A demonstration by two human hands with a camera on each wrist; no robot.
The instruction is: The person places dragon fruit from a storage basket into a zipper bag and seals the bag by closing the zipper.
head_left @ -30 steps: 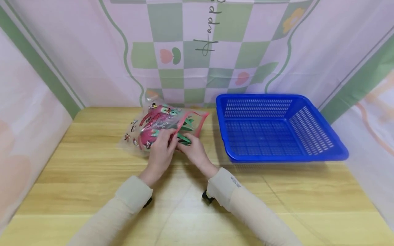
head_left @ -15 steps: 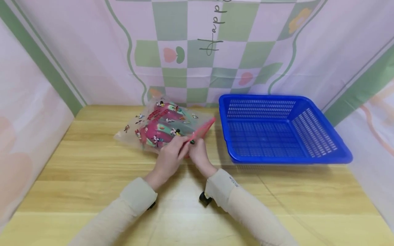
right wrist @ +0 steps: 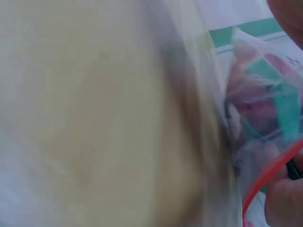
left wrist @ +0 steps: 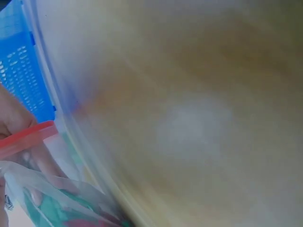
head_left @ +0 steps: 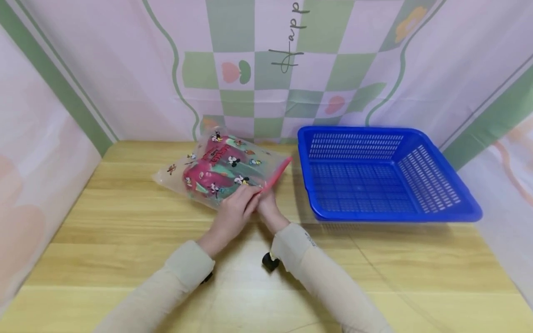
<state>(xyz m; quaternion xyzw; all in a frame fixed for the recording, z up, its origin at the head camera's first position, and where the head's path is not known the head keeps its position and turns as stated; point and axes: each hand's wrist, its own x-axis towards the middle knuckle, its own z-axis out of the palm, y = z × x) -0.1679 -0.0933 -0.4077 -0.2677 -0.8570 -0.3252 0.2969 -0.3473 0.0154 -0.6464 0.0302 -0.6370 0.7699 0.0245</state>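
A clear zip bag [head_left: 225,171] printed with cartoon figures and edged in red lies on the wooden table. Inside it are magenta and green things that look like dragon fruits [head_left: 204,172]. My left hand [head_left: 235,210] grips the bag's near side by its red-edged mouth. My right hand [head_left: 269,212] reaches in at that mouth, partly covered by the left hand in the head view. In the left wrist view its fingers [left wrist: 45,158] show through the plastic past the red strip [left wrist: 28,135]. In the right wrist view a dark green tip [right wrist: 293,170] sits at its thumb.
To the right of the bag stands a blue plastic basket [head_left: 387,215] with slotted walls. A patterned curtain [head_left: 272,106] hangs directly behind the wooden table [head_left: 133,259]. Blur covers much of both wrist views.
The bag has spread flatter, and its gaping red mouth has narrowed and moved slightly right. The green leaves once showing at the mouth now lie within the bag. Both hands have shifted slightly right.
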